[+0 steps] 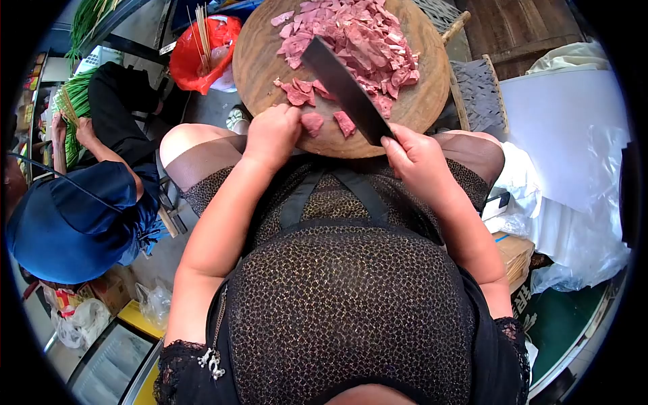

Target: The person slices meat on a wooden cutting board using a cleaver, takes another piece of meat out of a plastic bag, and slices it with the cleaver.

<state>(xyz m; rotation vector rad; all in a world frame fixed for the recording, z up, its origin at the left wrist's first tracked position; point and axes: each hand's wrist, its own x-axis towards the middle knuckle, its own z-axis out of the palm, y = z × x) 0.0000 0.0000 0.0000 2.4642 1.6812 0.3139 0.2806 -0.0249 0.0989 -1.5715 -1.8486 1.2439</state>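
My right hand (pixel 415 156) is wrapped round the handle of a cleaver (pixel 345 88), whose dark blade slants up and left over the chopping board. The round wooden chopping board (pixel 260 50) sits at my knees. A large heap of sliced pink meat (pixel 364 34) covers its far side. My left hand (pixel 273 133) rests at the board's near left edge with its fingers curled together; what they hold, if anything, is hidden. Right beside those fingers lies a piece of meat (pixel 312 124). Another small piece (pixel 344 123) is close to the blade.
A red plastic bag (pixel 219 50) with thin wooden sticks (pixel 202 37) stands beyond the board at left. Another person in blue (pixel 81 216) sits at left, hands holding sticks near green stalks (pixel 75 94). At right are a white surface (pixel 560 121) and clear plastic sheeting (pixel 587 236).
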